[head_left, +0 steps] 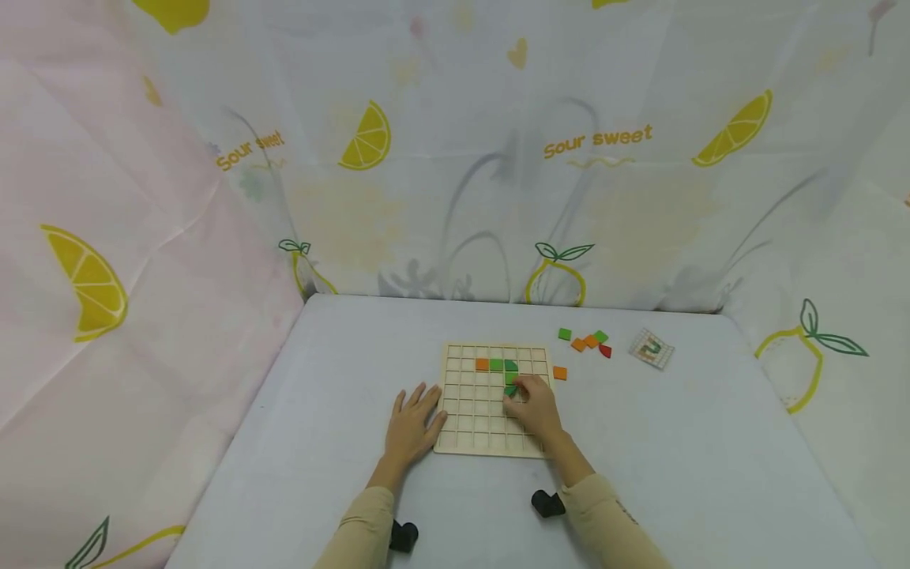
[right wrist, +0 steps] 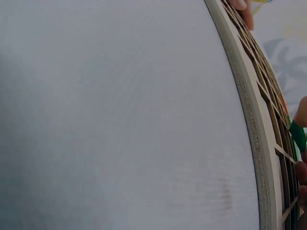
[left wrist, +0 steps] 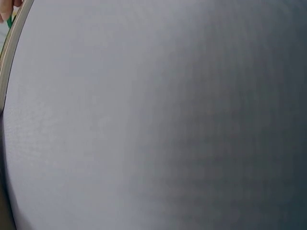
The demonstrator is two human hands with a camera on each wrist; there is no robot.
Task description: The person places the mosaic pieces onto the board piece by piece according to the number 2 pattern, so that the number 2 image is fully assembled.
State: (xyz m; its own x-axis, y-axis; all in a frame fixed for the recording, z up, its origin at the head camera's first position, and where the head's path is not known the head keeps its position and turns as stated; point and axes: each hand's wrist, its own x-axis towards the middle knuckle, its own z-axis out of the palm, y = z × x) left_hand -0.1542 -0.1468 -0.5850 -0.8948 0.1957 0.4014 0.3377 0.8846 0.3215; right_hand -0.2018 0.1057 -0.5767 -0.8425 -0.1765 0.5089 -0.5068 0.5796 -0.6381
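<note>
A wooden grid board [head_left: 458, 427] lies on the white table. In its upper part sit an orange square tile [head_left: 482, 364], a green square tile [head_left: 496, 364] and a dark green rounded tile [head_left: 510, 365], with another green square tile [head_left: 511, 378] below the rounded one. My right hand [head_left: 536, 407] pinches a dark green tile [right wrist: 297, 135] between thumb and fingers, tilted over the cell beneath that column. My left hand [head_left: 412, 427] rests at the board's left edge, fingers extended. The left wrist view shows mostly tabletop.
An orange square tile [head_left: 560, 373] lies by the board's right edge. Farther back are a green tile [head_left: 565, 333], several orange and green tiles and a red rounded tile [head_left: 605, 351]. A pattern card [head_left: 651, 348] lies to their right. Printed cloth walls [head_left: 455, 221] enclose the table.
</note>
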